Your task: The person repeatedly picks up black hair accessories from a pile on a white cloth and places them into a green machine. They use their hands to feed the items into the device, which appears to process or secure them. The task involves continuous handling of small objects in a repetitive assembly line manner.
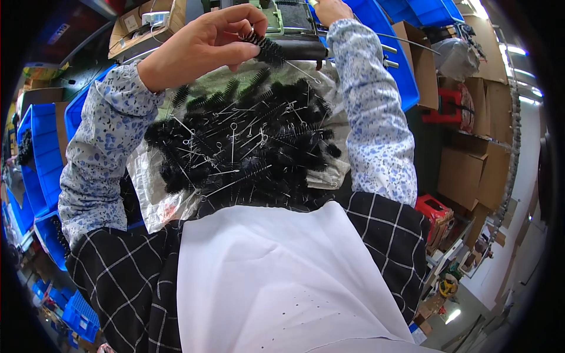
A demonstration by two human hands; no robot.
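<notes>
Around my white apron (pixel 276 276), blue bins (pixel 41 153) stack to its left, cardboard boxes (pixel 471 170) stand to its right, and a red case (pixel 434 210) sits just right of it.

A workshop: blue plastic bins (pixel 41 147) and stacked cardboard boxes (pixel 471 170).

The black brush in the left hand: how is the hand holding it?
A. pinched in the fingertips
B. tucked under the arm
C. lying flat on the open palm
A: the left hand pinches one black brush between its fingertips, above the heap of brushes on the clear plastic bag.
</notes>
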